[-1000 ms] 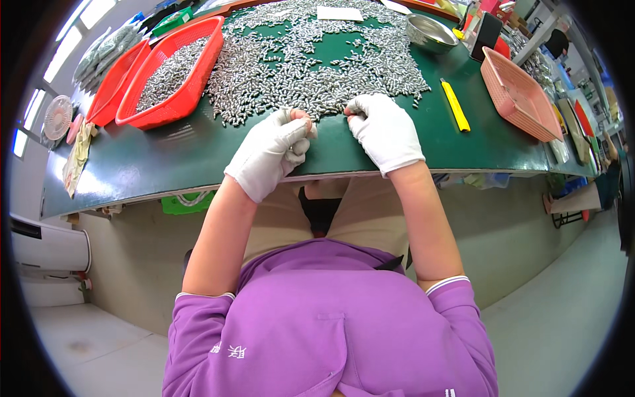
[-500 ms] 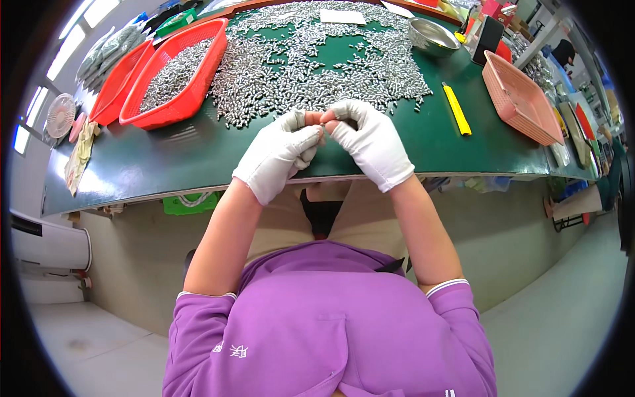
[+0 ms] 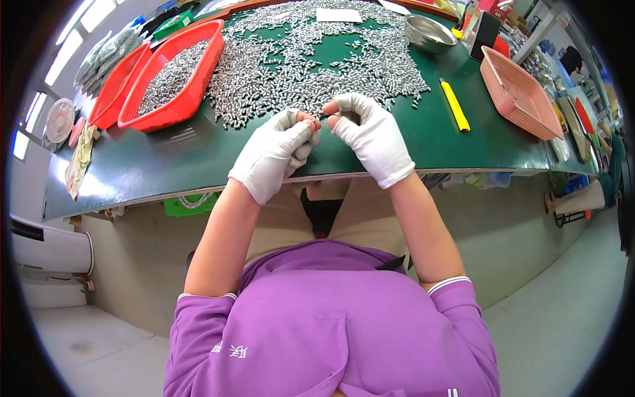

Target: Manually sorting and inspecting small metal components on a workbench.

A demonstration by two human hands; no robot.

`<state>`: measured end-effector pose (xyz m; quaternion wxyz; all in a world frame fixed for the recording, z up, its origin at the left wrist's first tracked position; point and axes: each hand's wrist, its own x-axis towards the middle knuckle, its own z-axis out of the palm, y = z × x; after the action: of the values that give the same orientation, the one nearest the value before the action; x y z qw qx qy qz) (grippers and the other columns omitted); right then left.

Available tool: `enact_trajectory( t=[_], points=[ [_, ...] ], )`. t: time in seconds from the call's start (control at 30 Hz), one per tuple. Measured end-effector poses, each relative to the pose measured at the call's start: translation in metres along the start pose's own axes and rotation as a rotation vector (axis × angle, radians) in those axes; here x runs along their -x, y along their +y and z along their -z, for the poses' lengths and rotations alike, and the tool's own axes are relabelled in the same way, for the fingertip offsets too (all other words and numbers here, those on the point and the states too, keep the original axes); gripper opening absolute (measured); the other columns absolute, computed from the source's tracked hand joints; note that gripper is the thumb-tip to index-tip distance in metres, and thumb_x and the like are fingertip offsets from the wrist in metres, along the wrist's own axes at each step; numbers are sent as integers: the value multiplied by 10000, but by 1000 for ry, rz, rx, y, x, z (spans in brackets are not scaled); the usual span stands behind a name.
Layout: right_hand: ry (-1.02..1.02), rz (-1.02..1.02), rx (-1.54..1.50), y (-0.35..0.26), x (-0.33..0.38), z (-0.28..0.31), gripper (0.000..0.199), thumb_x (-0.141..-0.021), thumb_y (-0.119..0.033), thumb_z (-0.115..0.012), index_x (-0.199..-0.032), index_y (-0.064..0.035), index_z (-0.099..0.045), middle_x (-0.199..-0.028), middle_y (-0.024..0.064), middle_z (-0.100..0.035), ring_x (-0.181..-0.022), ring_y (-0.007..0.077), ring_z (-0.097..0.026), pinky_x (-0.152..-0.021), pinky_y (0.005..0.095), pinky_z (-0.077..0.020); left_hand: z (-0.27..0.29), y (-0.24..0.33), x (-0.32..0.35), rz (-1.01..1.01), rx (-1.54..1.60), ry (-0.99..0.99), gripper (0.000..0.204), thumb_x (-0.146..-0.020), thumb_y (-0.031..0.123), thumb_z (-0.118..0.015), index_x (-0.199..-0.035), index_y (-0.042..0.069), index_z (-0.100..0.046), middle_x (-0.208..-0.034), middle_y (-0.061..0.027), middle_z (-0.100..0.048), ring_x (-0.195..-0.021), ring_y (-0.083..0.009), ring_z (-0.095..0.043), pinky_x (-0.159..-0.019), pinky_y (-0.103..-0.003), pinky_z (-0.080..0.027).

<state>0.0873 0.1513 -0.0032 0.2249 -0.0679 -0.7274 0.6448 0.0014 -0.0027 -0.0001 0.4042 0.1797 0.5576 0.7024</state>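
Both hands wear white gloves with bare fingertips and meet just above the near edge of a spread of small silver metal pieces (image 3: 264, 86). My left hand (image 3: 274, 152) is closed in a pinch, thumb against fingers; whatever sits between the tips is too small to make out. Close by on its right, my right hand (image 3: 374, 139) has its thumb and forefinger parted, with no piece visible between them. Its other fingers curl partly out of sight. The forefinger tip is nearest the edge of the silver pieces.
Silver pieces also fill a red plastic basket (image 3: 198, 86) at left, beside another red basket (image 3: 109, 106). On the right lie a yellow utility knife (image 3: 455, 106), a pink basket (image 3: 503, 99), a metal bowl (image 3: 423, 41) and a dark phone (image 3: 485, 36). The green table's (image 3: 218, 159) front edge runs below my hands.
My right hand's thumb and forefinger have parted and moved slightly away from the left fingertips, which they were touching or nearly touching. The left hand keeps its pinch, a little farther left.
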Motion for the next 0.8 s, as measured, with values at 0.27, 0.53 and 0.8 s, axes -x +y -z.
enact_trajectory(
  t=[0.27, 0.53, 0.8],
  points=[
    [240, -20, 338, 16, -12, 28, 122, -825, -104, -637, -919, -45, -688, -748, 64, -636, -651, 115, -571, -630, 259, -463, 9, -3, -3, -40, 135, -70, 154, -954, 195, -550, -1020, 56, -566, -838, -4, -574, -579, -18, -414, -480, -149, -322],
    [177, 112, 918, 20, -14, 28, 94, -788, -214, -664, -832, -141, -704, -845, 109, -624, -804, 280, -617, -732, 374, -497, 2, 2, -3, 30, 232, -13, 185, -947, 174, -555, -1069, 35, -538, -876, -27, -570, -577, -29, -402, -494, -147, -329],
    [109, 27, 477, 8, -8, 20, 97, -856, -103, -660, -938, -50, -660, -860, 38, -648, -797, 116, -601, -739, 238, -475, 2, 4, -2, 34, 77, -38, 181, -924, 130, -576, -1077, 44, -532, -832, 8, -546, -581, -14, -393, -488, -148, -310]
  ],
)
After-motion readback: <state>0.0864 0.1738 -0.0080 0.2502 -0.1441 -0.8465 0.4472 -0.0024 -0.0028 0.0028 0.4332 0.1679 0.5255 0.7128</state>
